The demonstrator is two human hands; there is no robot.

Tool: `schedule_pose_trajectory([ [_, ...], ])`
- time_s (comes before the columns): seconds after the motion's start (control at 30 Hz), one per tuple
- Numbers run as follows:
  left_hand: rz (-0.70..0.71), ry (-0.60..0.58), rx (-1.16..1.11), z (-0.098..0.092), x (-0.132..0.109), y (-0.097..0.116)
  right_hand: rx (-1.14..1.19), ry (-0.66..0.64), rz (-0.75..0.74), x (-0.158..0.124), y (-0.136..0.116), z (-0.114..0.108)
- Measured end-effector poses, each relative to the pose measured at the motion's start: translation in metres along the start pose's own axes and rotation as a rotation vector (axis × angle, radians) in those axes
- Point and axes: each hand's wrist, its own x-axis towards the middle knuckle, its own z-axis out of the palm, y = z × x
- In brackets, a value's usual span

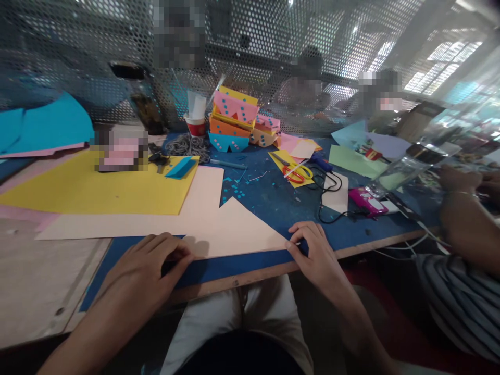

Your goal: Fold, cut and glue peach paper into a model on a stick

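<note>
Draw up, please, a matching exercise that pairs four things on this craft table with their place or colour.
Things:
1. cup
2. folded card
3. scissors
4. pale sheet

Descriptions:
A. held at its near edge by the left hand and the right hand
B. red, at the back by the mesh wall
C. blue, lying on the big yellow sheet
D. red and yellow handles, lying on a small yellow paper

Pairs: 1-B, 2-C, 3-D, 4-A
</note>
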Motion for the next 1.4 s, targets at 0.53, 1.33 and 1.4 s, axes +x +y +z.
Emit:
schedule_pose_trajectory([
  [0.53,-0.09,0.022,-0.118,-0.009,0.003,0.0,-0.007,-0.026,0.009,0.0,0.001,0.0],
  [1.33,0.246,-0.02,0.091,-0.009,-0.005,0.014,-0.024,-0.006,0.004,0.001,0.001,0.002],
  [1.4,0.286,0.013,0.138,-0.006,-0.005,0.019,-0.025,-0.009,0.002,0.0,0.001,0.002],
])
